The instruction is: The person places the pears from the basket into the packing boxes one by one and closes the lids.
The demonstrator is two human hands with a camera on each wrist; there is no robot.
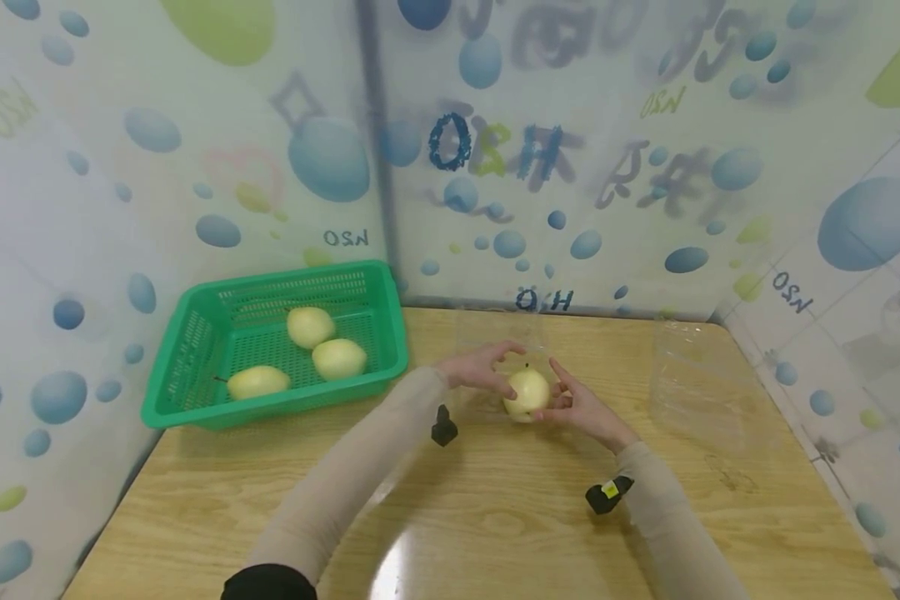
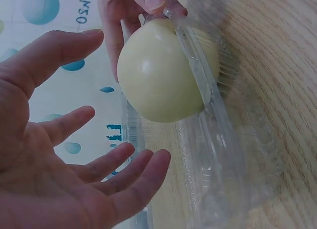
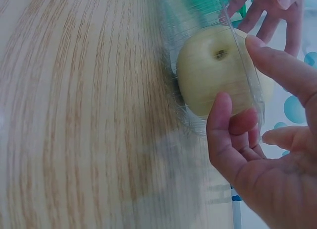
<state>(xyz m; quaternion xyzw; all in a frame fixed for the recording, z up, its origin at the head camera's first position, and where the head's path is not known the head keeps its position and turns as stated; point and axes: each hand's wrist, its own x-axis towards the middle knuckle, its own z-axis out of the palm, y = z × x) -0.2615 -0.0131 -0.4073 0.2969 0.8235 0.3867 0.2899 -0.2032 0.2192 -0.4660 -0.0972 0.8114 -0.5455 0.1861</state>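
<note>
Your left hand point(image 1: 483, 369) was spread loosely, holding nothing, beside the pear point(image 1: 527, 396) just right of the frame's centre, partly behind a clear container's point(image 2: 213, 144) wall. Your right hand point(image 1: 581, 410) bent its fingers near the rim; whether it gripped, I couldn't tell.

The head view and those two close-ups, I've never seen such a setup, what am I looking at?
There's no machine: a person works bare-handed. The wide picture comes from a head-worn camera; each close-up, from one wrist. On the wooden table are a green basket holding three pears, a clear plastic box, and more clear plastic at the right. A fourth pear is partly inside the box. The left hand is open beside the pear, not touching; the right hand curls at the box's rim; whether it grips is unclear.
</note>
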